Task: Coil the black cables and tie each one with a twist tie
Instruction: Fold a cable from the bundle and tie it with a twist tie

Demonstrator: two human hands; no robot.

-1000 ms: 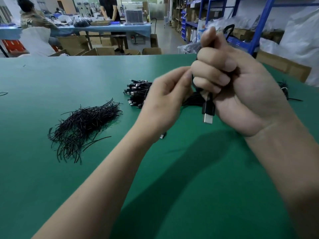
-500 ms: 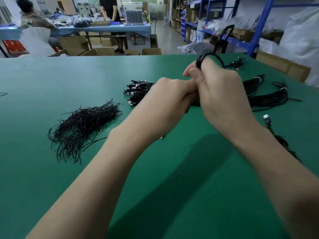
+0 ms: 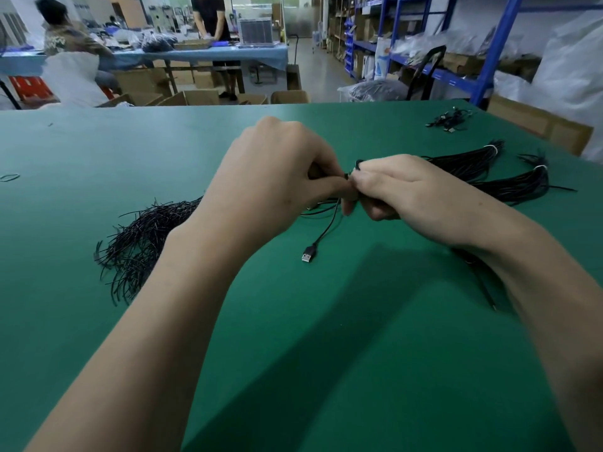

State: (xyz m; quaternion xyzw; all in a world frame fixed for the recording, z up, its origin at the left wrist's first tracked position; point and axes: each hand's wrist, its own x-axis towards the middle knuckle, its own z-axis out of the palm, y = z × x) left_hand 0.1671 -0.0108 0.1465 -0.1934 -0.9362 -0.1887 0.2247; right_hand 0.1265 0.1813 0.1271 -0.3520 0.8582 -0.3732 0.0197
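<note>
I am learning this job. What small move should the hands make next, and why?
Probably loop in the loose end of the cable: the left hand and right hand pinch it, yet its plug trails free below them.

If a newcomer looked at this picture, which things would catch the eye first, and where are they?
First come the two bare hands meeting at the centre: the left hand and the right hand both pinch a thin black cable, and its USB plug trails down toward the green table. A loose heap of black twist ties lies at the left, and tied bundles of long black cables lie at the right.
</note>
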